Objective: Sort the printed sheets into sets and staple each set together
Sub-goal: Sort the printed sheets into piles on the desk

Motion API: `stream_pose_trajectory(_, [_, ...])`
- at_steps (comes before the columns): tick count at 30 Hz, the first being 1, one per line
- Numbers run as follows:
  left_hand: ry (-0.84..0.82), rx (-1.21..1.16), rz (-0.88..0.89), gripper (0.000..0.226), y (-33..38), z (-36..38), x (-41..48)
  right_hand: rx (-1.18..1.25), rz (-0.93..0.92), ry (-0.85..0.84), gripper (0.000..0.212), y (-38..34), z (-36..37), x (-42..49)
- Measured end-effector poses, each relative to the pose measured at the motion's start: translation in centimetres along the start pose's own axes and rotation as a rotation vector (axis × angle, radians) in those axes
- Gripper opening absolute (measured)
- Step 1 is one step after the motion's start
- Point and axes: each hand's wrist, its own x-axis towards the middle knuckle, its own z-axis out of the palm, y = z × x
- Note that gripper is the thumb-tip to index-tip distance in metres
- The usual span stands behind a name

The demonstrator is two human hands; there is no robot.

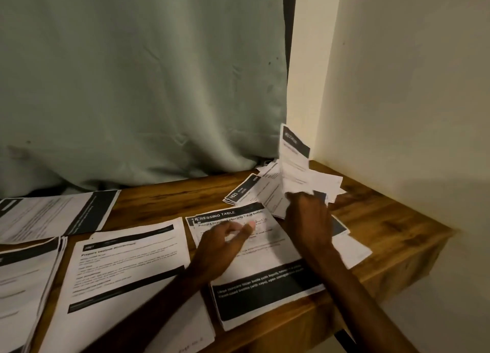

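Wooden surface [164, 196] keeps sets [127, 267] apart. Right hand [307, 206] grips a lifted sheet [293, 151], likely to read its header; left hand [225, 240] hovers loose, empty, over the nearest set [265, 267].

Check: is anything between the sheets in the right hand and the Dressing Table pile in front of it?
Only the left hand, over the upper part of the Dressing Table pile. The right hand grips the raised sheets just behind it; nothing else lies between.

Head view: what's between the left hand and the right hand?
In the head view, only the Dressing Table sheet lies between the left hand and the right hand, which grips loose sheets.
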Motion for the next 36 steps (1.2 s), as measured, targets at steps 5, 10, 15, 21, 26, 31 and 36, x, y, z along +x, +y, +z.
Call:
stream_pose_trajectory(5, [0.005,-0.699,-0.094,0.046,1.1,-2.7,0.7,0.012,-0.328,-0.115,0.035,-8.4,1.9,-7.4])
stream_pose_trajectory(10, [0.247,-0.574,-0.210,0.036,-1.3,-4.3,1.3,0.165,-0.395,-0.224,0.043,-10.4,3.1,-9.2])
stream_pose_trajectory(15, [0.197,-0.611,-0.106,0.020,-1.6,-6.3,1.3,0.488,-0.116,-0.081,0.038,-6.0,1.8,-5.2])
stream_pose_trajectory(21, [0.114,-0.694,-0.081,0.028,-1.7,-7.5,1.4,0.637,0.312,-0.246,0.072,-0.8,0.7,0.1])
stream_pose_trajectory(26, [0.070,-0.729,-0.080,0.029,-1.7,-8.3,1.4,1.166,0.392,-0.486,0.021,0.1,0.5,0.1])
stream_pose_trajectory(31, [0.099,-0.611,-0.040,0.025,-1.1,-9.3,0.9,1.207,0.431,-0.386,0.029,-0.7,0.5,-0.6])
stream_pose_trajectory(36, [0.317,-0.563,-0.053,0.029,-0.4,-11.8,-0.6,1.317,0.500,-0.279,0.037,-2.0,0.0,-1.4])
